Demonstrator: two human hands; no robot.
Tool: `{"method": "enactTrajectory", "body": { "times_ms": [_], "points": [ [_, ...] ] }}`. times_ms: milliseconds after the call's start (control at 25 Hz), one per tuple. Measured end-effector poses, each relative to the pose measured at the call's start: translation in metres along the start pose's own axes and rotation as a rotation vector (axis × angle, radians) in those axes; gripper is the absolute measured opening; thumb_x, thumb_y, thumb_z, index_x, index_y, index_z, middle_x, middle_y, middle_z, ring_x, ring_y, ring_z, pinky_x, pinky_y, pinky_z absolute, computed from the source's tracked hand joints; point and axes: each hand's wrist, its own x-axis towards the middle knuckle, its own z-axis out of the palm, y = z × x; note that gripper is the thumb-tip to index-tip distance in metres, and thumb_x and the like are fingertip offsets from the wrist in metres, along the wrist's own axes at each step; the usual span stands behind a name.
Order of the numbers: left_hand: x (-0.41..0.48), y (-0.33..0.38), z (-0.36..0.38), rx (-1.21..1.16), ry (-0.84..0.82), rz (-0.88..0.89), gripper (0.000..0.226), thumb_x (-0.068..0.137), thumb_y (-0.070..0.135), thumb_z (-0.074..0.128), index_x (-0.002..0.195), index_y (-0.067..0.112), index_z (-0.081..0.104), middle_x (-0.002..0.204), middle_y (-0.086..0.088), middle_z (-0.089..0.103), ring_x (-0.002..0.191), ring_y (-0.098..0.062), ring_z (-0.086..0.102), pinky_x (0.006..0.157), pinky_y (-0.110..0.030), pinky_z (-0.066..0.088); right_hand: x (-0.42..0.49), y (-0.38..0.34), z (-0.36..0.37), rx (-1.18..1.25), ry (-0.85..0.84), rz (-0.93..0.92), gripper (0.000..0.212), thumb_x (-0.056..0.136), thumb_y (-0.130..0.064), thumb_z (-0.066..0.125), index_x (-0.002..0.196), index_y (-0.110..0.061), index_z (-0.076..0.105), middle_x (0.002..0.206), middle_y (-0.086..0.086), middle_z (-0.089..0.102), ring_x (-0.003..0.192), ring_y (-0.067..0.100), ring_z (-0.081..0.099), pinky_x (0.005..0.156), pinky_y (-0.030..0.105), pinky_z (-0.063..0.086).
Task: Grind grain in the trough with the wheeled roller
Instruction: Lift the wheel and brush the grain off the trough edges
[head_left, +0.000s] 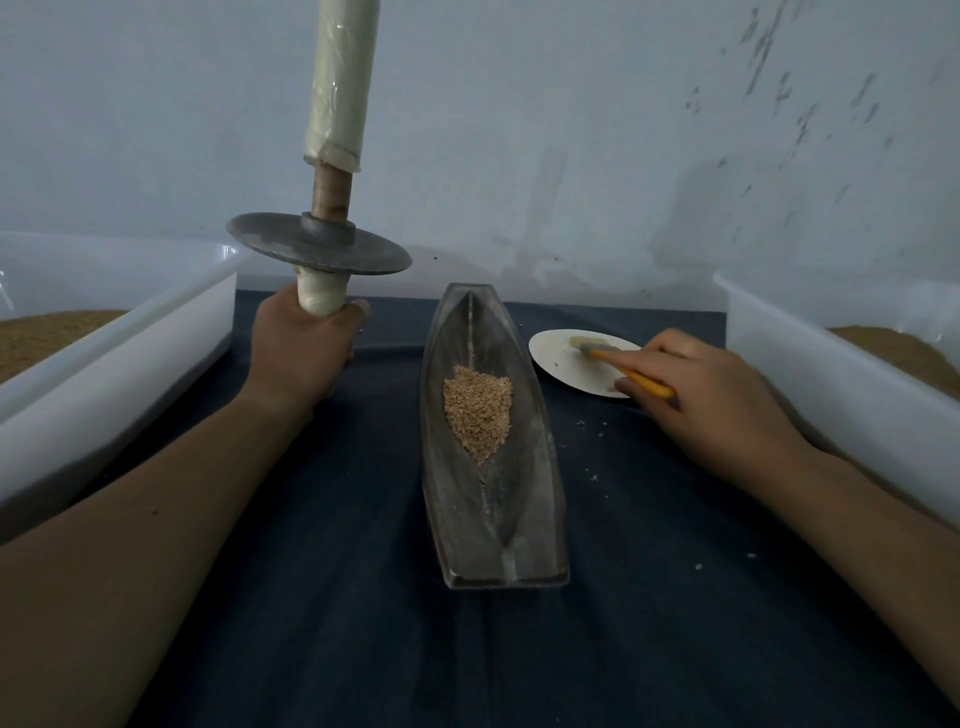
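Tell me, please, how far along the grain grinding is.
Done: tan grain heaped in the grey boat-shaped metal trough. In hand: the left hand grips the wheeled roller with its grey metal disc upright, left of the trough; the right hand holds an orange-handled brush over the round white plate. Left: all the rolling; the grain looks whole.

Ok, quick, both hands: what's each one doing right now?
Left hand: grips the wheeled roller by its lower handle.
Right hand: holds the yellow-handled brush, its head on the paper plate.
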Motion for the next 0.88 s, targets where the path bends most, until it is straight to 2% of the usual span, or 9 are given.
{"method": "enactTrajectory", "body": {
  "times_ms": [160, 320, 560, 720, 880],
  "points": [
    [0.0, 0.0, 0.0, -0.01, -0.002, 0.003, 0.021, 0.081, 0.033, 0.071, 0.077, 0.015, 0.062, 0.057, 0.002, 0.062, 0.05, -0.007, 0.058, 0.046, -0.018, 0.048, -0.002, 0.0, 0.002, -0.076, -0.045, 0.032, 0.04, 0.099, -0.045, 0.048, 0.138, -0.052, 0.054, 0.104, -0.018, 0.051, 0.084, 0.006, 0.047, 0.065, 0.034, 0.05],
    [0.001, 0.0, 0.0, 0.001, -0.008, 0.005, 0.022, 0.081, 0.033, 0.071, 0.077, 0.013, 0.062, 0.058, 0.001, 0.062, 0.051, -0.009, 0.058, 0.048, -0.018, 0.048, -0.001, -0.003, -0.001, -0.087, -0.049, 0.049, 0.036, 0.096, -0.047, 0.05, 0.131, -0.046, 0.06, 0.103, -0.017, 0.056, 0.087, 0.011, 0.055, 0.067, 0.038, 0.054],
    [0.001, 0.0, 0.001, -0.024, 0.004, 0.005, 0.023, 0.08, 0.032, 0.071, 0.076, 0.011, 0.063, 0.057, 0.002, 0.061, 0.051, -0.008, 0.057, 0.048, -0.019, 0.048, -0.001, -0.009, -0.007, -0.098, -0.119, 0.039, 0.041, 0.09, -0.055, 0.049, 0.127, -0.042, 0.062, 0.101, -0.02, 0.057, 0.09, 0.007, 0.056, 0.07, 0.032, 0.051],
    [0.001, 0.0, 0.001, -0.008, 0.006, 0.003, 0.022, 0.081, 0.033, 0.071, 0.075, 0.013, 0.062, 0.056, 0.002, 0.061, 0.05, -0.008, 0.057, 0.047, -0.018, 0.047, 0.0, -0.012, -0.01, -0.141, -0.176, 0.02, 0.058, 0.082, -0.07, 0.035, 0.129, -0.044, 0.057, 0.105, -0.021, 0.055, 0.095, 0.009, 0.055, 0.073, 0.03, 0.048],
    [0.001, 0.0, 0.0, 0.009, 0.004, 0.004, 0.023, 0.081, 0.034, 0.07, 0.076, 0.013, 0.062, 0.057, 0.001, 0.062, 0.05, -0.008, 0.058, 0.046, -0.017, 0.048, 0.001, -0.01, -0.01, -0.184, -0.283, -0.004, 0.071, 0.079, -0.083, 0.029, 0.138, -0.048, 0.047, 0.114, -0.021, 0.053, 0.102, 0.007, 0.051, 0.079, 0.034, 0.051]
  ]
}}
